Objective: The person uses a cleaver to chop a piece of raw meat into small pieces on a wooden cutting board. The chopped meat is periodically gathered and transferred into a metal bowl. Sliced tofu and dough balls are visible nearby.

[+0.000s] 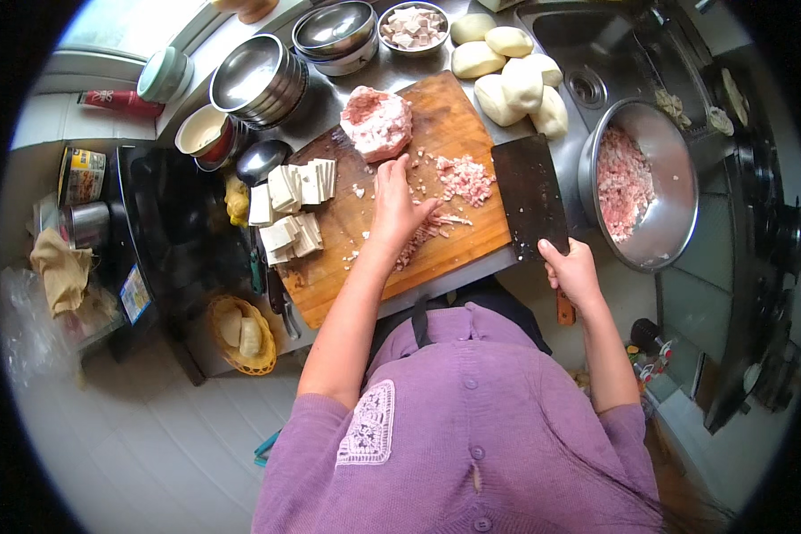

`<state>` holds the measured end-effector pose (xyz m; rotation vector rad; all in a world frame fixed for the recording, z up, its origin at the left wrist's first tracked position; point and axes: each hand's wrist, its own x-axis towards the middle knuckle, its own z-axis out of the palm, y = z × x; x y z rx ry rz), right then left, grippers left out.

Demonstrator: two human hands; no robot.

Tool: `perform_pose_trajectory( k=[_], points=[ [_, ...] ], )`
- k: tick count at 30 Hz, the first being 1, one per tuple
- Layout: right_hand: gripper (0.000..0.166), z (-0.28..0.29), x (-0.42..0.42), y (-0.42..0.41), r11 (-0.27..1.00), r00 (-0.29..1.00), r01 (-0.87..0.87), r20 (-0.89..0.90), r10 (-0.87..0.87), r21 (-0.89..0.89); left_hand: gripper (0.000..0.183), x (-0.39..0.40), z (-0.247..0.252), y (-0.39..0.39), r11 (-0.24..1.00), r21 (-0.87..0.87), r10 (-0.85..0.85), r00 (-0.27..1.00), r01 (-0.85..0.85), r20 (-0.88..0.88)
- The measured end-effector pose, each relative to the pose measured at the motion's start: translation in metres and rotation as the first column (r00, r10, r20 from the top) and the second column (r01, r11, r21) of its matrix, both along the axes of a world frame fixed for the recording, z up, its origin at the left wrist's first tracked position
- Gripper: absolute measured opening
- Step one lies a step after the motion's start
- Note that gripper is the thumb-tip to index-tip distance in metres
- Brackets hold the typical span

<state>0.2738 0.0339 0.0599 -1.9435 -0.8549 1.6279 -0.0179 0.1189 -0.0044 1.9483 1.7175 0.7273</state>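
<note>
My right hand [569, 270] grips the wooden handle of a broad, dark cleaver [530, 193], its blade over the right edge of a wooden cutting board [347, 287]. With fingers apart, my left hand [400, 203] is above the middle of the board; whether it touches anything is unclear. Just beyond its fingertips sits a mound of raw pink meat [377, 123]. Diced meat [466, 180] lies in a small heap between the left hand and the blade. Partly hidden by my left wrist are finely cut meat strips [430, 233]. Stacks of pale sliced blocks [294, 187] stand at the board's left.
A steel bowl [674, 200] of minced meat stands at right, below the sink [567, 40]. Pale peeled vegetables [524, 83] lie behind the board. Stacked steel bowls [257, 77] and a bowl of cubes [414, 30] line the back. Knives [275, 287] and a yellow basket [260, 360] are at left.
</note>
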Motion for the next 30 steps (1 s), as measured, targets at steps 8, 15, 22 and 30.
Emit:
perform_pose_trajectory(
  k=[8, 15, 22, 30],
  points=[
    [0.024, -0.028, 0.008, -0.003, 0.995, 0.980, 0.036, -0.190, -0.052, -0.090, 0.102, 0.014, -0.002, 0.015, 0.979, -0.174, -0.115, 0.993, 0.108, -0.029],
    [0.024, -0.041, -0.023, 0.038, 0.988, 0.955, -0.135, -0.275, 0.109, -0.079, 0.104, 0.022, 0.001, 0.022, 0.979, -0.185, -0.089, 0.996, 0.090, 0.012],
    [0.023, -0.044, -0.027, 0.080, 0.924, 0.903, -0.358, -0.302, 0.305, -0.137, 0.092, 0.034, -0.004, 0.019, 0.974, -0.227, 0.013, 0.992, 0.015, 0.123],
    [0.023, -0.026, -0.020, 0.080, 0.928, 0.903, -0.361, -0.283, 0.323, -0.093, 0.080, 0.056, 0.015, 0.020, 0.941, -0.338, 0.150, 0.922, -0.022, 0.356]
  ],
)
